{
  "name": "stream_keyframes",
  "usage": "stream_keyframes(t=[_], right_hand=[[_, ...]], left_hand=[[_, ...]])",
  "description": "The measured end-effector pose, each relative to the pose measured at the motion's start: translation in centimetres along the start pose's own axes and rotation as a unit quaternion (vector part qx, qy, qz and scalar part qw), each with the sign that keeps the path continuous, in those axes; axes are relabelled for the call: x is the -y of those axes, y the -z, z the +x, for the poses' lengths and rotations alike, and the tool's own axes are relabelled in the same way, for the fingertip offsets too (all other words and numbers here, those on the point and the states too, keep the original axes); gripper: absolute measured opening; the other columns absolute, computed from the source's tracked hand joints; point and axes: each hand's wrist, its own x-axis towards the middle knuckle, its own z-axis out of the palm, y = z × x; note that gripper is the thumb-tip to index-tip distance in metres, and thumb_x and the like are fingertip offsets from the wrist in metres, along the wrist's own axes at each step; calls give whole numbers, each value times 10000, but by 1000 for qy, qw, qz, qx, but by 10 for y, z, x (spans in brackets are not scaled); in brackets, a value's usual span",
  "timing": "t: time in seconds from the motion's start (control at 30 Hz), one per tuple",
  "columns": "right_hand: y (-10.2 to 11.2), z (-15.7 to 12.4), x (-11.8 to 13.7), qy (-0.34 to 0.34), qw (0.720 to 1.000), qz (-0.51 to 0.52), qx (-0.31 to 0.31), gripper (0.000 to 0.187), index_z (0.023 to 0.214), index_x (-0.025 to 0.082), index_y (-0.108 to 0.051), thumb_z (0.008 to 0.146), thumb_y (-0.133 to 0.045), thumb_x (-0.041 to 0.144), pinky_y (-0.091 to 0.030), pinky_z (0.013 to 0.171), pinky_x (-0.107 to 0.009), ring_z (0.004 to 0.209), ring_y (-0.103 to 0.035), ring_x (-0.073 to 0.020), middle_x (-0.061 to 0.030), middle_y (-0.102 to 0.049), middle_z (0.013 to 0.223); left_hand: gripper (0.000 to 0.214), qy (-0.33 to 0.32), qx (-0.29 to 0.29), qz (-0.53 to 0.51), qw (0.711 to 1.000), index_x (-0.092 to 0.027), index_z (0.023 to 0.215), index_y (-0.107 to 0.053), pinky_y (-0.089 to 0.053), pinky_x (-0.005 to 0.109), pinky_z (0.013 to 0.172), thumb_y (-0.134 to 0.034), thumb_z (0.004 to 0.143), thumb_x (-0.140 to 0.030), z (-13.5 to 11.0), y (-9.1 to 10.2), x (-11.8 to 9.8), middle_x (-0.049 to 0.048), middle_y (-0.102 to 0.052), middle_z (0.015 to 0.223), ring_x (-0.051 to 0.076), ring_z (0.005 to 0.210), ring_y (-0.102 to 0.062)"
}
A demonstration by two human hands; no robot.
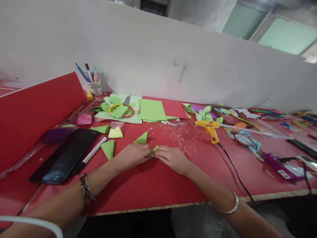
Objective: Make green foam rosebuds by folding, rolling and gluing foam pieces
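Low over the red tabletop, my left hand (pixel 133 155) and my right hand (pixel 173 159) meet with closed fingers at a small piece of green paper (pixel 155 149). Both seem to grip it, one at each side; most of it is hidden by the fingers, and its exact fold cannot be made out. Just beyond my left hand lies a folded green paper triangle (pixel 141 138). Another green triangle (pixel 108 148) rests left of that hand, beside a white marker (pixel 95 149). A small bag of pale yellow material (pixel 115 132) stands behind it.
A yellow glue gun (pixel 210 129) with a black cord stands to the right, near scattered paper shreds (pixel 184 140). Scissors (pixel 121 107) lie on cut green paper at the back, beside green sheets (pixel 153 110). A black case (pixel 65 157) and pen cup (pixel 95 87) are left.
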Motion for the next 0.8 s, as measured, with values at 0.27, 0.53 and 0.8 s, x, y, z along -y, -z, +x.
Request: stream_keyframes(t=[0.27,0.53,0.8], right_hand=[[0,0,0,13,1000,-15,-22,228,879,179,-588,880,-367,236,-408,734,-248,818,-524,-146,-48,-607,866],[-1,-4,4,8,999,-20,-44,240,990,186,-573,877,-367,235,-414,751,-258,848,-539,-149,-60,-619,927],[-5,-5,4,3,998,-10,-55,212,880,176,-594,873,-390,234,-402,746,-269,835,-525,-153,-63,-607,877]], left_hand=[[205,-52,-9,62,997,-167,978,-501,-393,253,583,-336,893,-254,-2,0,-2,21,-575,720,141,629,-527],[266,-100,-19,117,988,-136,850,-537,-389,261,565,-275,893,-133,-2,2,-7,45,-569,701,136,601,-509],[240,-105,-14,122,987,-143,844,-550,-379,266,570,-314,885,-131,-2,5,-7,35,-563,707,135,610,-491]])
